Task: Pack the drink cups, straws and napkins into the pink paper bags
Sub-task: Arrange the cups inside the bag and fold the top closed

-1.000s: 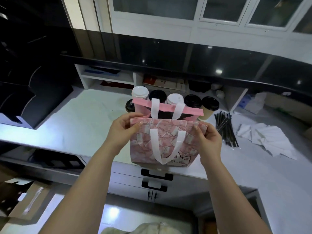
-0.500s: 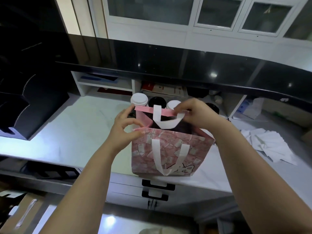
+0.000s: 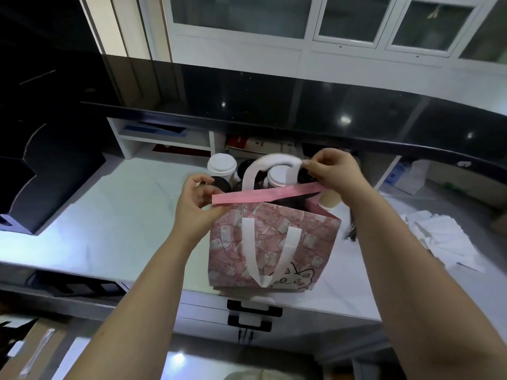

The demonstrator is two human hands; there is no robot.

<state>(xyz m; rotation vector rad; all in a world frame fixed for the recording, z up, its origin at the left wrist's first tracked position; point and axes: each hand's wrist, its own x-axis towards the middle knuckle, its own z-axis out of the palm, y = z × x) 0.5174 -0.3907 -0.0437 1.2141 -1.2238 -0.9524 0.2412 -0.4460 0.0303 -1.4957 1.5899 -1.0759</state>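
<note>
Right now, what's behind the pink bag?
Behind the pink bag: lidded cups, some white-lidded, some black. The bag, its rear handle and both hands hide their exact count.

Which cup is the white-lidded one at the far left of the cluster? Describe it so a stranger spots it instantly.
Start at the pink paper bag held open on the white counter. Just behind its left corner stands a cluster of cups. The white-lidded cup is the leftmost and tallest-looking; the cups right beside it have black lids.
</note>
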